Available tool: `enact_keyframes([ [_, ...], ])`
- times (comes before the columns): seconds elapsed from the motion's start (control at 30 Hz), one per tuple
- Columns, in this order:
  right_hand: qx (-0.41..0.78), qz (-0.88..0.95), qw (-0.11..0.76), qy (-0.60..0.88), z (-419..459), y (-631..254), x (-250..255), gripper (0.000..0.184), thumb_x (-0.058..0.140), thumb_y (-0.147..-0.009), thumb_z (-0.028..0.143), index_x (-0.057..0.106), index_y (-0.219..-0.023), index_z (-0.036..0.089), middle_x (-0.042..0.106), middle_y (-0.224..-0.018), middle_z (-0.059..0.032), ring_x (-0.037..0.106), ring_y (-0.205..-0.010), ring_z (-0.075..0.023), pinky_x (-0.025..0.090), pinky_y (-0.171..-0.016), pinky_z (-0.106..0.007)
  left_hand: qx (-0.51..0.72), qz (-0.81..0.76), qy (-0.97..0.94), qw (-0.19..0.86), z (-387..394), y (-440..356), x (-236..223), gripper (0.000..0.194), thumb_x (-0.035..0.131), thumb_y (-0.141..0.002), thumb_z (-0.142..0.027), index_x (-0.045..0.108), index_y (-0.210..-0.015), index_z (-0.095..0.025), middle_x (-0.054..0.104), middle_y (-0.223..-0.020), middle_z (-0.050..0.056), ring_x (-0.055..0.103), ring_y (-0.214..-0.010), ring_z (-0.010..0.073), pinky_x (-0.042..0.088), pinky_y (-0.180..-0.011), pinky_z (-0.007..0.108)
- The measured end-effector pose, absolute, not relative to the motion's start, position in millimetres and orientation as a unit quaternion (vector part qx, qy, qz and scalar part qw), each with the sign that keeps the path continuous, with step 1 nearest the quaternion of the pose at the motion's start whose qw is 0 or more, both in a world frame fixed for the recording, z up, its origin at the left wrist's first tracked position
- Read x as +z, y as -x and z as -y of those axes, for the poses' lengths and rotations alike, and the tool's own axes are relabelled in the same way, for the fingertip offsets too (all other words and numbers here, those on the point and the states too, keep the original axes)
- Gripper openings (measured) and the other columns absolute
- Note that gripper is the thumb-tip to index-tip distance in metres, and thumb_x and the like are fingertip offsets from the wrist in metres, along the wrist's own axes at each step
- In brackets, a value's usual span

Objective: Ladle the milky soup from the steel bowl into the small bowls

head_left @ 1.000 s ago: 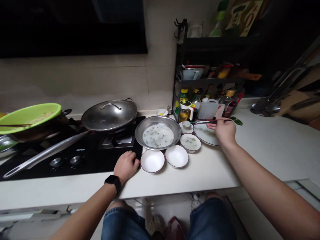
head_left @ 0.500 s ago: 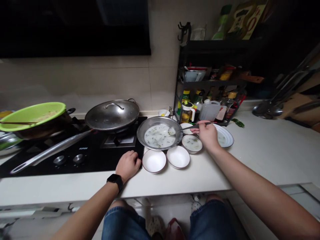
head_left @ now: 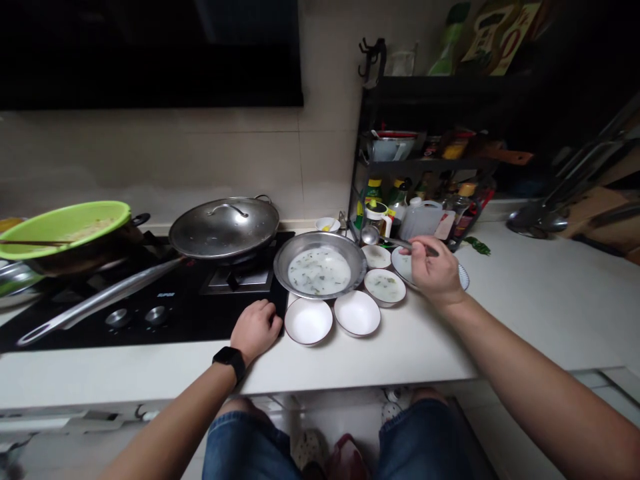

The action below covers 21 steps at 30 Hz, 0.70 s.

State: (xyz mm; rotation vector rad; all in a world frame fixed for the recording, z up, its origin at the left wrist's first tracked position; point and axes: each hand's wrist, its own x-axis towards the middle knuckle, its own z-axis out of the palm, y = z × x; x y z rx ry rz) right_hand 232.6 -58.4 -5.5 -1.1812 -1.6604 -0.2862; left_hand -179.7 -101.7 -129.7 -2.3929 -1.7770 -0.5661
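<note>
Steel ladle [head_left: 371, 235] sits pinched by its slim, slippery handle between the fingers [head_left: 425, 248] of the right hand [head_left: 436, 270]; it looks light, best held along the stem; its bowl hangs just past the soup basin [head_left: 320, 235]; the left hand [head_left: 255, 328] rests loose and empty at the edge of the black glass hob [head_left: 190, 313].

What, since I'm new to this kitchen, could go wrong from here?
The ladle in the right hand could drip onto the counter. The steel basin of pale broth is crowded by the small bowls and sits near the left hand, so a bump might slop it.
</note>
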Motion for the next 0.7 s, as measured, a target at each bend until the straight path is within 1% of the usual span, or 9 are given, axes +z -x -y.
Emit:
enact_keyframes([
  [0.1, -0.109, 0.659, 0.498, 0.553, 45, -244, -11, 0.024, 0.046, -0.102, 0.037, 0.066, -0.101, 0.023, 0.078, -0.088, -0.0127, 0.076, -0.096, -0.0321, 0.058, -0.095, -0.049, -0.184, 0.586, 0.787, 0.055, 102, 180, -130, 0.021, 0.051, -0.092, -0.022, 0.05, -0.071, -0.025, 0.063, -0.083, 0.007, 0.061, -0.085, 0.0248, 0.048, -0.083, 0.039],
  [0.2, -0.05, 0.647, 0.483, 0.587, 35, -249, -24, 0.024, 0.045, -0.1, 0.041, 0.062, -0.099, 0.023, 0.078, -0.086, -0.0128, 0.078, -0.087, -0.0325, 0.059, -0.089, -0.049, -0.184, 0.587, 0.787, 0.056, 102, 180, -129, 0.02, 0.051, -0.092, -0.022, 0.05, -0.072, -0.025, 0.064, -0.084, 0.007, 0.061, -0.086, 0.0252, 0.048, -0.083, 0.039],
  [0.27, -0.005, 0.622, 0.489, 0.611, 32, -249, -32, 0.025, 0.045, -0.099, 0.043, 0.06, -0.1, 0.023, 0.077, -0.079, -0.0109, 0.079, -0.082, -0.0324, 0.06, -0.087, -0.049, -0.182, 0.587, 0.787, 0.059, 102, 180, -129, 0.02, 0.051, -0.091, -0.022, 0.05, -0.071, -0.025, 0.064, -0.084, 0.008, 0.062, -0.086, 0.0255, 0.049, -0.083, 0.039],
  [0.37, 0.056, 0.553, 0.525, 0.645, 29, -250, -37, 0.024, 0.048, -0.098, 0.045, 0.059, -0.1, 0.024, 0.075, -0.068, -0.0079, 0.08, -0.079, -0.0331, 0.061, -0.087, -0.051, -0.181, 0.588, 0.786, 0.059, 102, 179, -128, 0.021, 0.051, -0.091, -0.022, 0.051, -0.071, -0.025, 0.064, -0.083, 0.008, 0.062, -0.086, 0.0257, 0.049, -0.083, 0.04],
  [0.43, 0.106, 0.502, 0.559, 0.651, 25, -252, -37, 0.02, 0.052, -0.097, 0.044, 0.057, -0.097, 0.025, 0.074, -0.065, -0.0071, 0.079, -0.073, -0.033, 0.063, -0.08, -0.051, -0.182, 0.587, 0.787, 0.056, 102, 180, -128, 0.02, 0.05, -0.091, -0.022, 0.052, -0.072, -0.025, 0.064, -0.084, 0.008, 0.061, -0.085, 0.0256, 0.049, -0.083, 0.04],
  [0.57, 0.176, 0.427, 0.617, 0.637, 15, -261, -34, 0.015, 0.055, -0.095, 0.039, 0.055, -0.09, 0.026, 0.07, -0.059, -0.0054, 0.078, -0.061, -0.0315, 0.066, -0.059, -0.046, -0.186, 0.585, 0.788, 0.048, 102, 180, -128, 0.02, 0.05, -0.091, -0.022, 0.053, -0.072, -0.025, 0.064, -0.084, 0.008, 0.06, -0.085, 0.025, 0.049, -0.083, 0.04],
  [0.7, 0.201, 0.383, 0.66, 0.614, 11, -271, -30, 0.01, 0.058, -0.094, 0.031, 0.055, -0.087, 0.024, 0.066, -0.057, -0.002, 0.077, -0.056, -0.0263, 0.067, -0.055, -0.039, -0.19, 0.584, 0.788, 0.052, 102, 180, -129, 0.021, 0.05, -0.091, -0.022, 0.052, -0.071, -0.025, 0.063, -0.082, 0.007, 0.06, -0.084, 0.0251, 0.048, -0.083, 0.04],
])
